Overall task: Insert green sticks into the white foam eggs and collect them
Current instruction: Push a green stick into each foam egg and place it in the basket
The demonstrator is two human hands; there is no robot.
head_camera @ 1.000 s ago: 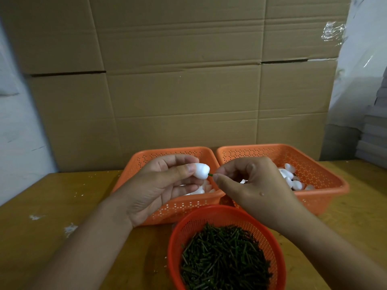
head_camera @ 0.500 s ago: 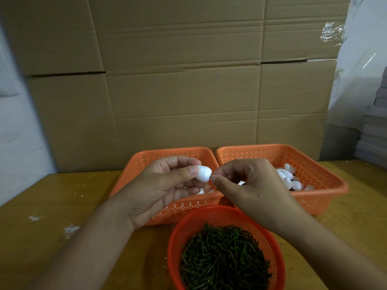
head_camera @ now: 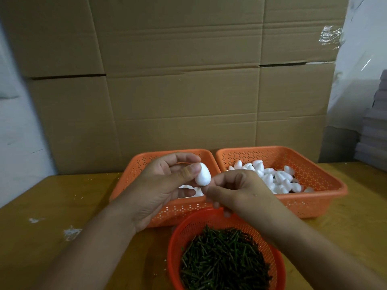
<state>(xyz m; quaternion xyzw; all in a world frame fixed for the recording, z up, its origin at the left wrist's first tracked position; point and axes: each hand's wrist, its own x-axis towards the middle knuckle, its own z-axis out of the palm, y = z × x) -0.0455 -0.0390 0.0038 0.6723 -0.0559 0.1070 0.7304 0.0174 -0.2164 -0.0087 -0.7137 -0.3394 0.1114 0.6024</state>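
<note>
A left hand [head_camera: 165,185] pinched a white foam egg [head_camera: 203,174], long axis near upright, above the left orange mesh basket [head_camera: 173,210] on the counter [head_camera: 52,206]; the right hand's [head_camera: 236,191] curled fingertips touched its lower end, any green stick hidden.

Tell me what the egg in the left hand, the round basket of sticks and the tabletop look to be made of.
Egg: looks like white foam, with a matte, even surface and no shine. Round basket: orange-red plastic by the look of it, slightly glossy, its wall a fine moulded mesh. Tabletop: probably wood or wood laminate, yellow-brown with a dull sheen and white crumbs on it; the grain is too faint to tell which.
</note>
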